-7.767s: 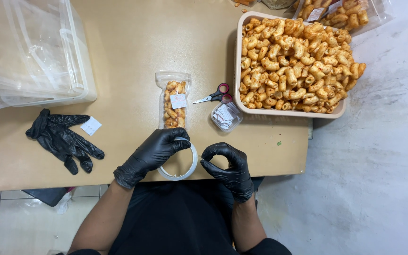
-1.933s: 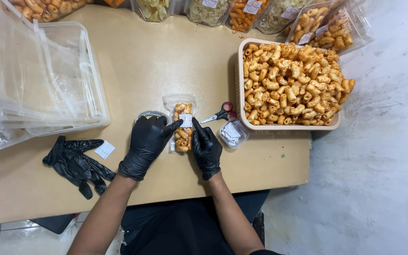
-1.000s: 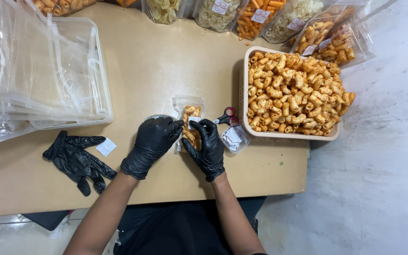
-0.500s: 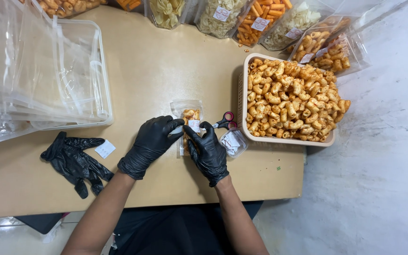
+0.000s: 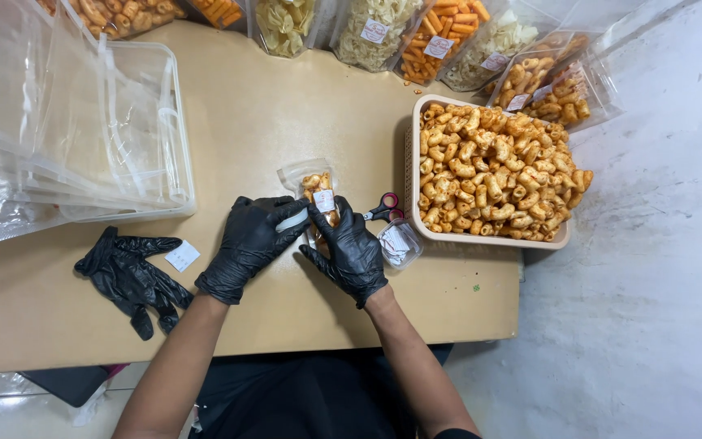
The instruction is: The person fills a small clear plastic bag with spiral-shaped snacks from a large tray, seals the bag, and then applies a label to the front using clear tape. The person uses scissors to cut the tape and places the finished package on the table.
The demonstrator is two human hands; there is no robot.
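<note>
On the desk [image 5: 253, 114], just left of the snack-filled basket [image 5: 413, 203], both gloved hands closed on the small snack pouch [image 5: 318, 191], the left hand [image 5: 249, 244] pinching a tape roll [image 5: 292, 220] and the right hand [image 5: 353, 248] steadying it, seemingly mid-sealing, so pressing the tape flat looked due.

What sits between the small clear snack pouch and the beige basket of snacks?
In the head view, red-handled scissors lie between the small clear snack pouch and the beige basket, with a small clear tub of labels just below.

Snack-packing workshop: filled snack bags [image 5: 440, 36], bulk tray [image 5: 409, 175].
</note>
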